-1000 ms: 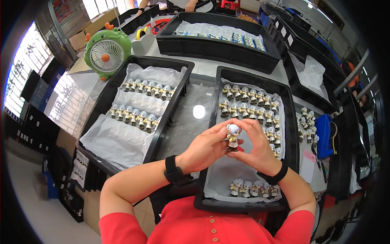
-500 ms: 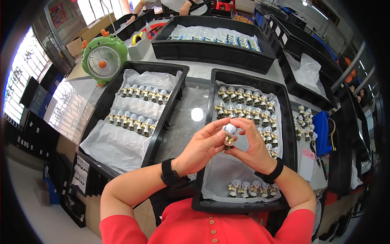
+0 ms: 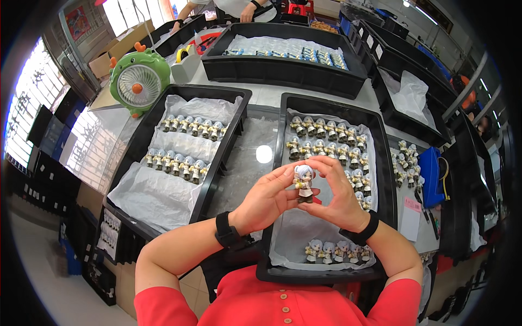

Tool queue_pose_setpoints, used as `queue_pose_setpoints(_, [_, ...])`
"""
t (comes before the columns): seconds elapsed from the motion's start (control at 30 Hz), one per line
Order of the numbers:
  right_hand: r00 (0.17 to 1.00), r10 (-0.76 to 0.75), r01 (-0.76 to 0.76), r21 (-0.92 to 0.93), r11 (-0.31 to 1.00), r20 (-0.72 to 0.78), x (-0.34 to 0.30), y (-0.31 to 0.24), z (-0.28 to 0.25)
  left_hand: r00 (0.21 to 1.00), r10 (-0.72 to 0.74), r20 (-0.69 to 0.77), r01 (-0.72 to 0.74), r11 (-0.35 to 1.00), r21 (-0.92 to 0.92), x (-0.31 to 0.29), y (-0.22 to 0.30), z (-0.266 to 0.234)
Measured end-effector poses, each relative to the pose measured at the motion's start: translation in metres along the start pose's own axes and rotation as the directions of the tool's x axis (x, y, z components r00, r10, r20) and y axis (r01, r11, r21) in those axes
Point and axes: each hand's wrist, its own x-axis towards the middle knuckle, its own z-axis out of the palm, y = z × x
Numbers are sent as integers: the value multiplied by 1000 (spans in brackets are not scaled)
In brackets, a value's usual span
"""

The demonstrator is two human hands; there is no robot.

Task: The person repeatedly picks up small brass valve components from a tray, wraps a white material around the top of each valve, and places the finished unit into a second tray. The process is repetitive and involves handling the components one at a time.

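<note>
Head view: the far tray (image 3: 285, 73), wide and black, spans the upper middle of the frame. The right tray (image 3: 385, 163) runs from mid-frame to the lower right of centre, and the left tray (image 3: 223, 157) fills the left of centre; none of the three shows any clear change in its contents. The left tray carries two rows of figures (image 3: 178, 163) on white paper, while the right tray has more rows (image 3: 319, 148) in its upper part and a short row (image 3: 341, 251) near its lower rim. A green fan (image 3: 138, 81) stands at upper left.

At the centre of the frame the left hand (image 3: 266, 198) and right hand (image 3: 342, 201) meet over the upper-left part of the right tray. The left thumb and forefinger pinch closely at the side of the figurine's head; the right hand curves in a broad C, forefinger at the crown and thumb by the feet, so that both appear to have hold of it.

The smallest thing is what has changed: the pale-haired figurine (image 3: 304, 185), half a second ago tilted with its face turned away, now sits nearly upright between the fingertips, face toward the camera. The change seems one of facing rather than place: it remains in the hands, above the paper, in neither row nor tray.
</note>
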Motion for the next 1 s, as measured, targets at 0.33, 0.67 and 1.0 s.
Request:
queue_pose_setpoints(0.33, [999, -12, 11, -15, 1000, -34, 0, -1, -1, 999, 26, 42, -30, 995, 96, 0, -5, 0])
queue_pose_setpoints(0.67, [999, -9, 8, -27, 1000, -32, 0, 1, -1, 999, 20, 27, -22, 997, 79, 0, -6, -1])
queue_pose_setpoints(1.0, [998, 56, -56, 32, 998, -5, -2, 1, 0, 999, -16, -28, 17, 999, 36, -2, -7, 0])
